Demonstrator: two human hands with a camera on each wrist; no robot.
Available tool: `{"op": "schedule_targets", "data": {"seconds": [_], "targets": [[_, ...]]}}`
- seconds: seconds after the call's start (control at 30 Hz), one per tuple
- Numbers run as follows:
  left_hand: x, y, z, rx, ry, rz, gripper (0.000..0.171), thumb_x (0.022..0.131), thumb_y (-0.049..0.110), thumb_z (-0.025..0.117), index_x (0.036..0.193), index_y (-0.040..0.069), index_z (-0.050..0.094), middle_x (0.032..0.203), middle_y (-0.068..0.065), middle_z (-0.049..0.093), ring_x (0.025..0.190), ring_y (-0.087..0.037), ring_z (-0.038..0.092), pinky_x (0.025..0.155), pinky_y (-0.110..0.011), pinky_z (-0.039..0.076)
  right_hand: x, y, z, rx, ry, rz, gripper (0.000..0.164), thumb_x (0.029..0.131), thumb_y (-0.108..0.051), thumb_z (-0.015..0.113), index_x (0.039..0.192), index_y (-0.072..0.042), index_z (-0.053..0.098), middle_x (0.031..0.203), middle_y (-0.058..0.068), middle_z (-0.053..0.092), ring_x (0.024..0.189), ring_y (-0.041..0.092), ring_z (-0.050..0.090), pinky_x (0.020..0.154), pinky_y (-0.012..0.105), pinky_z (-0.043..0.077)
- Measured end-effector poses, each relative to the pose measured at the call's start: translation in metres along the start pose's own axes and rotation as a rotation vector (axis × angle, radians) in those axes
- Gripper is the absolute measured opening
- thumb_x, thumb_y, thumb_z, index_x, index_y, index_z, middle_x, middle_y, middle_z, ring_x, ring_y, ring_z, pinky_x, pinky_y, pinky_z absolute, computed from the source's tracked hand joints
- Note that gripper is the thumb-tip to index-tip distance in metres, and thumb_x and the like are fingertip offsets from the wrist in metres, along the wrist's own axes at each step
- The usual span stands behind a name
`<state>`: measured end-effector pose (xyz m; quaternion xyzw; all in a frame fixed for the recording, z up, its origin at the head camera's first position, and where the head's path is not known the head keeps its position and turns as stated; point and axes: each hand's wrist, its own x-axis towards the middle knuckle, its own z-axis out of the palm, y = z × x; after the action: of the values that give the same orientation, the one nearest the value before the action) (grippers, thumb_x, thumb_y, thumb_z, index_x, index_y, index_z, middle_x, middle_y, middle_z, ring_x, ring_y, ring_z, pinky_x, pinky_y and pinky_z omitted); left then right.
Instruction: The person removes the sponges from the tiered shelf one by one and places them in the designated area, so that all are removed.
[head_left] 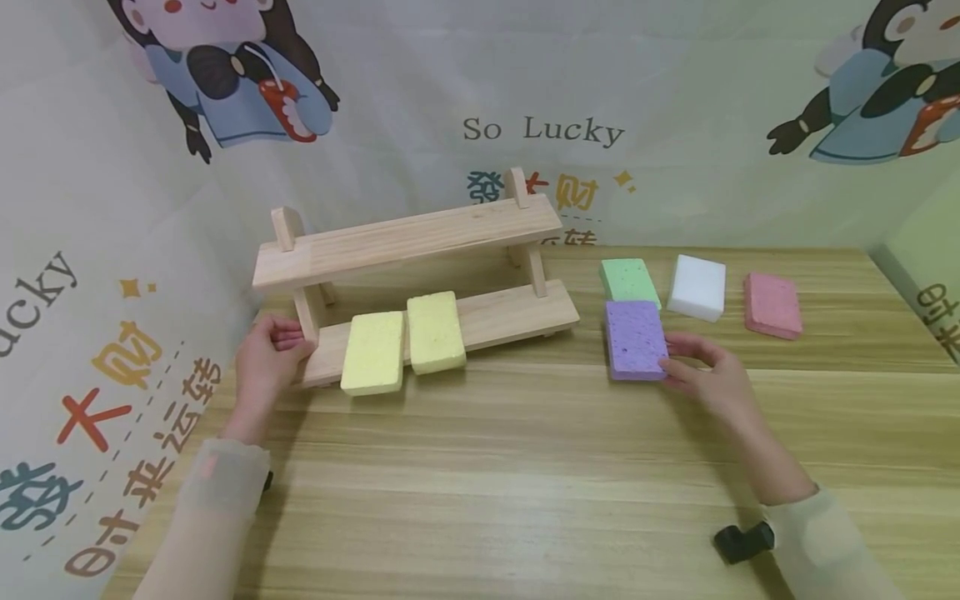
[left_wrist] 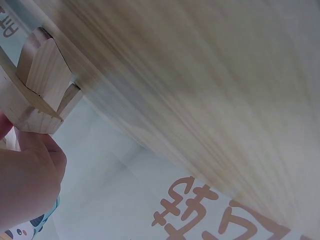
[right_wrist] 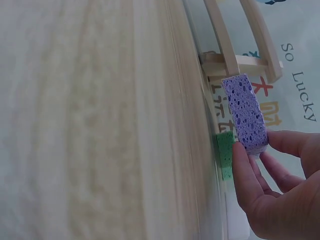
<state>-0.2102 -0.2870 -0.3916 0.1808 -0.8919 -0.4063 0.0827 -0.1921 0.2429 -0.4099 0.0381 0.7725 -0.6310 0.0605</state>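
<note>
My right hand (head_left: 712, 379) pinches a purple sponge (head_left: 636, 340) by its right edge, thumb on one side and fingers on the other. In the right wrist view the purple sponge (right_wrist: 244, 110) is raised above the table, its pitted side showing. A two-tier wooden shelf (head_left: 420, 237) stands at a slant, left of the middle. My left hand (head_left: 270, 358) holds the left end of its lower board, fingers curled by the upright. Two yellow sponges (head_left: 372, 352) sit side by side at the lower board, jutting past its front edge.
Behind the purple sponge lies a green sponge (head_left: 630, 281), partly hidden by it. A white sponge (head_left: 697, 287) and a pink sponge (head_left: 773, 306) lie farther right on the wood-grain table (head_left: 480, 500). A printed cloth (head_left: 420, 75) hangs behind the table and along its left side.
</note>
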Motion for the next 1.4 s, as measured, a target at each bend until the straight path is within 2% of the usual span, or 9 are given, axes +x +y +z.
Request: {"op": "schedule_targets", "data": {"seconds": [0.27, 0.47, 0.67, 0.87, 1.23, 1.4], "targets": [[0.000, 0.000, 0.000, -0.003, 0.002, 0.004, 0.034, 0.090, 0.008, 0.070, 0.119, -0.003, 0.057, 0.111, -0.016, 0.067, 0.070, 0.014, 0.047, 0.063, -0.003, 0.043, 0.002, 0.005, -0.007, 0.019, -0.003, 0.021, 0.053, 0.092, -0.010, 0.071, 0.137, 0.007, 0.049, 0.097, -0.019, 0.061, 0.086, -0.003, 0.064, 0.080, 0.018, 0.058], [0.000, 0.000, 0.000, 0.000, -0.001, 0.000, 0.034, 0.090, 0.008, 0.071, 0.119, -0.003, 0.057, 0.111, -0.015, 0.067, 0.071, 0.013, 0.048, 0.064, -0.003, 0.043, 0.005, 0.009, -0.009, 0.011, -0.014, 0.043, 0.054, 0.094, -0.007, 0.068, 0.140, 0.009, 0.044, 0.099, -0.017, 0.059, 0.087, -0.004, 0.064, 0.080, 0.018, 0.058], [0.001, -0.001, 0.001, 0.002, 0.003, 0.007, 0.033, 0.091, 0.008, 0.071, 0.119, -0.003, 0.057, 0.113, -0.018, 0.067, 0.071, 0.012, 0.048, 0.063, -0.003, 0.043, 0.005, 0.005, -0.009, -0.038, -0.016, 0.068, 0.057, 0.096, -0.007, 0.064, 0.144, 0.011, 0.039, 0.103, -0.015, 0.056, 0.087, -0.007, 0.062, 0.082, 0.017, 0.058], [0.001, -0.001, 0.001, 0.002, 0.009, 0.010, 0.033, 0.090, 0.007, 0.071, 0.119, -0.003, 0.057, 0.115, -0.020, 0.067, 0.071, 0.013, 0.047, 0.063, -0.003, 0.042, 0.007, 0.001, -0.008, -0.094, -0.021, 0.068, 0.054, 0.097, -0.007, 0.062, 0.142, 0.013, 0.040, 0.102, -0.013, 0.057, 0.083, -0.009, 0.061, 0.080, 0.017, 0.058], [-0.001, 0.000, 0.000, -0.001, 0.003, 0.015, 0.033, 0.091, 0.007, 0.069, 0.119, -0.004, 0.056, 0.115, -0.021, 0.066, 0.073, 0.011, 0.048, 0.064, -0.003, 0.042, 0.012, 0.006, -0.008, -0.222, -0.030, 0.025, 0.047, 0.095, -0.003, 0.063, 0.135, 0.016, 0.046, 0.105, 0.006, 0.063, 0.078, -0.008, 0.060, 0.075, 0.017, 0.059], [-0.001, 0.000, 0.000, -0.001, 0.003, 0.020, 0.033, 0.091, 0.007, 0.069, 0.119, -0.004, 0.056, 0.115, -0.022, 0.066, 0.072, 0.012, 0.047, 0.064, -0.003, 0.042, 0.011, 0.007, -0.010, -0.286, -0.011, -0.002, 0.046, 0.095, -0.007, 0.064, 0.133, 0.015, 0.050, 0.116, 0.023, 0.064, 0.079, -0.011, 0.058, 0.074, 0.014, 0.057]]}}
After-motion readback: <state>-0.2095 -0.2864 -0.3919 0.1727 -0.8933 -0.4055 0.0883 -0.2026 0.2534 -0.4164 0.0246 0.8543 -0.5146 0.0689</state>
